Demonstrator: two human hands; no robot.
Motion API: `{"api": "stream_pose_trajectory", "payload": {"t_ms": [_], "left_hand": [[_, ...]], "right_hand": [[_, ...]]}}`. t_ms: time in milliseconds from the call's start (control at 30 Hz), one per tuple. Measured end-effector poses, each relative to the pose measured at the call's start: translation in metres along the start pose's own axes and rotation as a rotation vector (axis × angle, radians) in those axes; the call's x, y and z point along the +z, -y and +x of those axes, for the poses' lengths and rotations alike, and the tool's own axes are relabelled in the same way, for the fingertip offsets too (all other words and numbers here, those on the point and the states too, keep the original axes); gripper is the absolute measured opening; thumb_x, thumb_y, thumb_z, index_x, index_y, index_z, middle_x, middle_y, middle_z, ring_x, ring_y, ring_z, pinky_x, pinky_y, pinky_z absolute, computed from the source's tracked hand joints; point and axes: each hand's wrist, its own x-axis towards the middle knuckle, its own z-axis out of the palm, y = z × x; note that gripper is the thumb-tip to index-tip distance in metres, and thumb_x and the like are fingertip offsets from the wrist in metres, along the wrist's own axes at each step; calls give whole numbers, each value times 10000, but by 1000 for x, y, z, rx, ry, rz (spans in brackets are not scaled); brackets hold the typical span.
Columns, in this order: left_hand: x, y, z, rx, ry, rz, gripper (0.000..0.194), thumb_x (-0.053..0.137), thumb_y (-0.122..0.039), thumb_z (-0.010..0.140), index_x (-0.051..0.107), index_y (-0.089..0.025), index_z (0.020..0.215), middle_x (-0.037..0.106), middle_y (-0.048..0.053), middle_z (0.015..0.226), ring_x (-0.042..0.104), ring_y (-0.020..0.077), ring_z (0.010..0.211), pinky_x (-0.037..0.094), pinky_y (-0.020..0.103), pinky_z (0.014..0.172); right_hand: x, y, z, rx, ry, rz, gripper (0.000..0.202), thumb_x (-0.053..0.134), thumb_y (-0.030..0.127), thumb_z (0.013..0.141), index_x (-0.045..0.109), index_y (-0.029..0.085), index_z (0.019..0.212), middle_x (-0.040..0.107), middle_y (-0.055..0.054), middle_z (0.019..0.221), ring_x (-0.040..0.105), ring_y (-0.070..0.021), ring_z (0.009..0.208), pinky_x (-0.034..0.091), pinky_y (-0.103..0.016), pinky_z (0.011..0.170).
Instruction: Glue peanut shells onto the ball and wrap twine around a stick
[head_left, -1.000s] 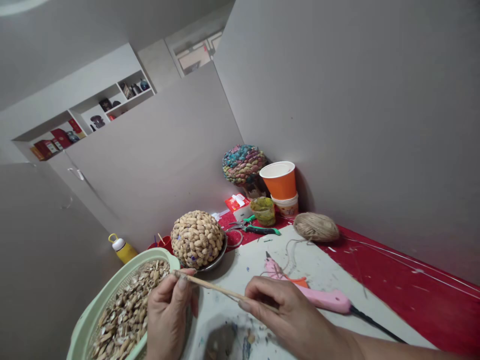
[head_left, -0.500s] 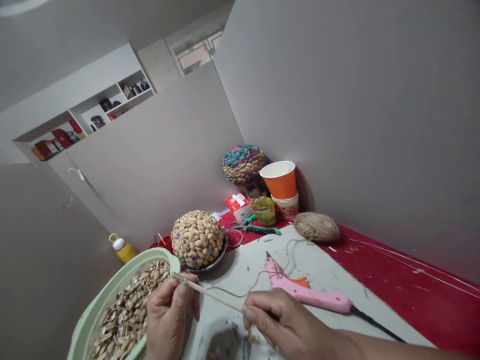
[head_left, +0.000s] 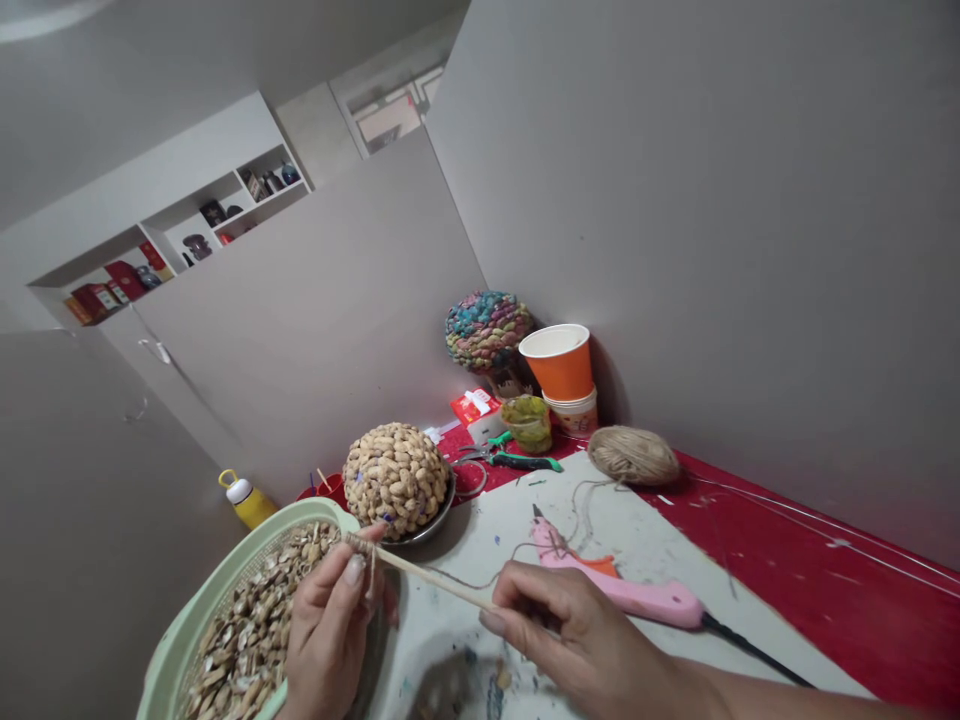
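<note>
Between my two hands runs a thin wooden stick (head_left: 431,574), with twine (head_left: 360,545) wound round its left end. My left hand (head_left: 330,620) pinches that wrapped end, and a short piece of twine hangs by the fingers. The other end of the stick sits between the thumb and fingers of my right hand (head_left: 562,625). A loose strand leads from the stick across the pale board to a ball of twine (head_left: 634,456). Beyond my right hand lies a pink glue gun (head_left: 622,588), the strand crossing near its nozzle.
A green basket (head_left: 161,655) of nut shells stands at the left. Behind my hands, a peanut-shell-covered dome (head_left: 395,478) rests in a metal bowl. Further back are green-handled pruning shears (head_left: 521,460), a jar (head_left: 526,423), an orange paper cup (head_left: 559,365) and a colourful shell-covered ball (head_left: 487,328).
My left thumb has lifted off the wrapped end, showing the twine and a hanging tail. The stick's right end and my right fingers have shifted slightly.
</note>
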Motion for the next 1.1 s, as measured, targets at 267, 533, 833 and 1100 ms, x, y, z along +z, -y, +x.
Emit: {"api": "stream_pose_trajectory", "payload": {"t_ms": [267,533,833,1100], "left_hand": [[4,-2,0,9,8,-1,326,613,-265,860,693,-138,1149,528,11,653,476,121,597,447,262,568],[7,-2,-3,16,7,9,288,644,-294,847,715,-153,1087,548,16,634,505,120,570,429,247,541],[11,-4,-6,65,-96,171,260,695,-366,803,726,-155,952,602,22,608,507,121,542,411,229,523],[14,-2,-4,107,-205,254,293,714,-396,777,727,-150,935,612,22,638,514,129,554,424,238,533]], "right_hand": [[0,0,-1,-22,31,6,298,454,351,935,431,196,681,411,42,610,371,-122,576,294,-249,541],[-3,4,0,-22,110,34,383,401,452,950,424,193,668,403,31,600,374,-122,562,303,-245,530],[-3,7,-2,47,197,63,562,317,633,926,562,164,734,356,49,510,355,-116,473,289,-236,466],[-2,-3,1,-7,51,-8,262,516,368,913,462,192,727,441,36,645,398,-120,601,313,-237,555]]}}
